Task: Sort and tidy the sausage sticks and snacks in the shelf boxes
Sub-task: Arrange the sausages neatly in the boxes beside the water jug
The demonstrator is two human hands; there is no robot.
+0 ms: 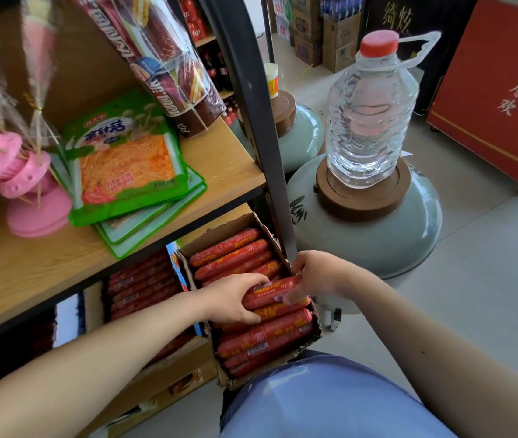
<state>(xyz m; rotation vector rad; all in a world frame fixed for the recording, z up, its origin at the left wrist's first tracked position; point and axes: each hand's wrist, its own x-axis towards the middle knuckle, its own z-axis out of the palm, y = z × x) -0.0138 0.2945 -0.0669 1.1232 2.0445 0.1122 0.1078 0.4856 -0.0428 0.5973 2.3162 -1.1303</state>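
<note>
The sausage stick (pixel 275 294) lies atop the rows in the cardboard box (pixel 316 335), my left hand (pixel 235 300) curled round one end and my right hand (pixel 317 275) pinching the other. The box juts off the lower shelf (pixel 175 366) toward my knee (pixel 330 403), so a hard push could tip it. My right fingers blur behind the wrapper, and the lower layers are hidden.

Glossy red plastic-wrapped sausage sticks (pixel 253 292); torn matt cardboard box (pixel 310 338); wood-grain shelf (pixel 219 159); clear plastic bottle (pixel 370 112).
</note>
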